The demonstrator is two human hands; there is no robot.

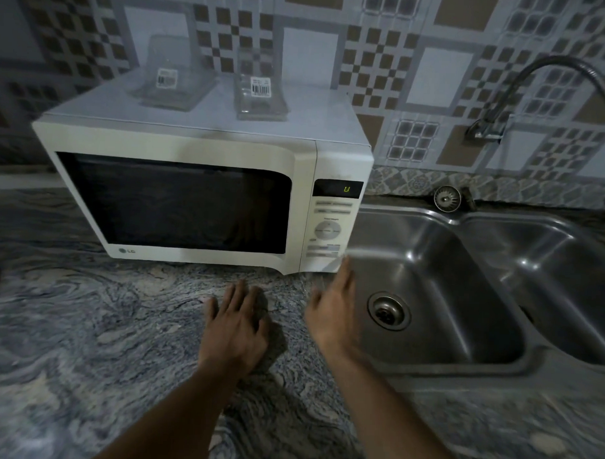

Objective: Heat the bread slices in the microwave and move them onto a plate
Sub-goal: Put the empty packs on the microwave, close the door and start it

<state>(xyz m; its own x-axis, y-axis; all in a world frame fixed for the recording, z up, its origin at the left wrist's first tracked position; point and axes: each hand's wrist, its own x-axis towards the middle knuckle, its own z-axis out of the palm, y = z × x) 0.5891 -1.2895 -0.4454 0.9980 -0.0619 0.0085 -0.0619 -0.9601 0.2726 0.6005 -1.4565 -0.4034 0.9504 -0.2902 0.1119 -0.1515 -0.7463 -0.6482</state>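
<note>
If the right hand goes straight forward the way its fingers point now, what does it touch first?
Probably the control panel of the microwave, near its bottom; the right hand is blurred, so depth is uncertain.

Left hand (236, 325) and right hand (332, 309), fingers extended, over marbled counter (85, 324) before the microwave (194, 143), sink (444, 265) alongside.

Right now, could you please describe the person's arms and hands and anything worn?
The left forearm and right forearm are bare, with no sleeves in view. The left hand and right hand show no gloves, watch or bracelet. The right hand is blurred, so rings cannot be told.
</note>
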